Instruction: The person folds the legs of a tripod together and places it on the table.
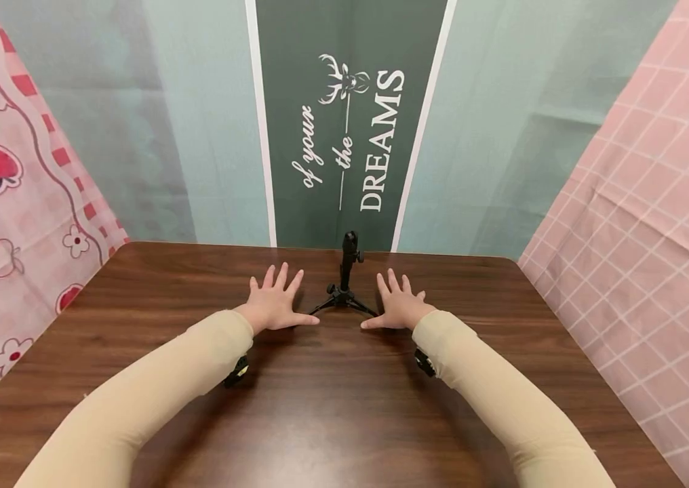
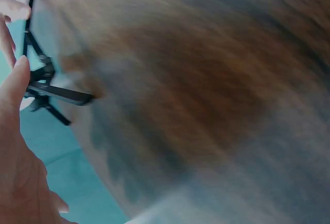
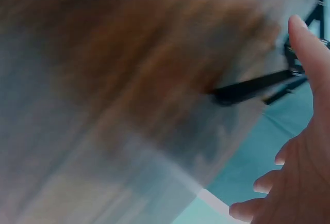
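Observation:
A small black tripod stand (image 1: pixel 345 271) stands upright near the far edge of the table, its legs spread. To its left is my left hand (image 1: pixel 272 303), fingers straight and splayed, the thumb pointing toward a leg. On the other side, my right hand (image 1: pixel 402 305) is spread in the same way, its thumb also near a leg. Neither hand holds anything. The left wrist view shows the tripod's dark leg (image 2: pixel 67 95) beyond the thumb; whether they touch, I cannot tell. In the right wrist view, another leg (image 3: pixel 252 87) lies beside the thumb, blurred.
The brown wooden table (image 1: pixel 332 407) ends at a green-and-teal cloth backdrop (image 1: pixel 198 135) with white lettering. Pink patterned cloth (image 1: pixel 15 224) hangs along the left, and a pink checked cloth (image 1: pixel 643 237) hangs along the right. A dark wrist device (image 1: pixel 237 373) sits under the left sleeve.

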### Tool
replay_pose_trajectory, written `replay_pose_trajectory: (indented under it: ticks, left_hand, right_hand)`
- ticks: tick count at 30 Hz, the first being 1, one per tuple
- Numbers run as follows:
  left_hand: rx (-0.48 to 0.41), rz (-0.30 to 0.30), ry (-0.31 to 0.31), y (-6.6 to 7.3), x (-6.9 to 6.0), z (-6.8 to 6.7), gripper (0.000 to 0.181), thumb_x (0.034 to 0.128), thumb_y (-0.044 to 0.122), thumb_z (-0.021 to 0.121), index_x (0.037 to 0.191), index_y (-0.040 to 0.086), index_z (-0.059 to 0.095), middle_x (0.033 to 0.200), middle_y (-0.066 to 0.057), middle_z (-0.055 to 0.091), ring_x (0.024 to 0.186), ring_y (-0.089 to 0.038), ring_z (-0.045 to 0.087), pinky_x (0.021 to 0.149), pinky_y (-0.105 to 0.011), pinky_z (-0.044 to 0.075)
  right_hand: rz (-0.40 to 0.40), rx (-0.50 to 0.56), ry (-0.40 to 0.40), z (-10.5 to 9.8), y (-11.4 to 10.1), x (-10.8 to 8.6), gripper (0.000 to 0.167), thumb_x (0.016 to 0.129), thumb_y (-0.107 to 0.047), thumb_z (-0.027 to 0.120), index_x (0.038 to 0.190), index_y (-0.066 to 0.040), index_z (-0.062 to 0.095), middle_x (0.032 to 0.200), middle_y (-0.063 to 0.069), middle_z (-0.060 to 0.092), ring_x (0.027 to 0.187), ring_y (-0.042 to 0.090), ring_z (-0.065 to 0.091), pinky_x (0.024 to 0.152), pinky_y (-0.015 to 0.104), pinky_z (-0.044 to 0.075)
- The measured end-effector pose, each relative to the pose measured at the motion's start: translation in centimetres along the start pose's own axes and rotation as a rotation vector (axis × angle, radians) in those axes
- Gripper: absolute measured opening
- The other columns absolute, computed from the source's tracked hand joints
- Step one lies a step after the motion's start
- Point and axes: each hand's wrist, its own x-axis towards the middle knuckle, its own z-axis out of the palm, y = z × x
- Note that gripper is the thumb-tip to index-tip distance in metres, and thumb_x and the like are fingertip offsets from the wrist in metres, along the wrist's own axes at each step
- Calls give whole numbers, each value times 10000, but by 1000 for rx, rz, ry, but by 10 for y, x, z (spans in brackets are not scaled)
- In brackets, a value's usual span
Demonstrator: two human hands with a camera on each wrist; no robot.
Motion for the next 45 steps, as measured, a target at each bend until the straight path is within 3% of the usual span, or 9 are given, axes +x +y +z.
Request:
replay_pose_trajectory:
  ticks: [14,21,26,30,35,45]
  left_hand:
    - [-36,43,-6,-7,-4,10,1011,780,741,481,1507,152,101,1534,-205,23,1394,-383,54,1029,-639,114]
    - [-55,53,-2,-9,-5,13,978,807,708,486,1507,149,93,1533,-206,34,1389,-388,87,1038,-618,137]
    - [-72,68,16,-6,-6,11,948,824,675,501,1505,141,115,1528,-213,64,1374,-403,144,1032,-617,157]
    - [-84,76,3,-4,-6,11,929,840,651,504,1504,131,116,1526,-216,74,1370,-394,172,1031,-609,178]
    - [-93,77,6,-2,-6,12,917,844,649,498,1504,135,123,1526,-210,92,1366,-383,197,1030,-600,194]
    - [-88,72,35,-2,-3,12,882,857,623,506,1496,114,173,1495,-202,225,1335,-372,284,1032,-588,205]
  right_hand:
    - [-35,-4,17,-3,-2,-6,1093,773,-672,578,1498,-105,-9,1536,157,-113,1379,430,-19,967,703,155]
    - [-83,31,2,-5,-7,-12,1087,771,-663,581,1497,-71,31,1538,180,-63,1375,431,79,955,696,201]
    - [-123,72,4,-5,-8,-12,1022,817,-568,613,1494,-61,40,1532,197,-64,1357,421,181,997,588,279]
    - [-148,90,22,-9,-7,-10,994,842,-545,599,1493,-65,22,1531,202,-60,1295,386,349,973,481,370]
    - [-158,104,78,-20,-9,-10,973,850,-557,580,1498,-83,30,1542,169,-10,1217,362,460,918,468,418]
    - [-166,174,264,-58,-28,-18,916,853,-561,574,1495,-85,129,1484,203,251,1306,351,345,995,504,339]
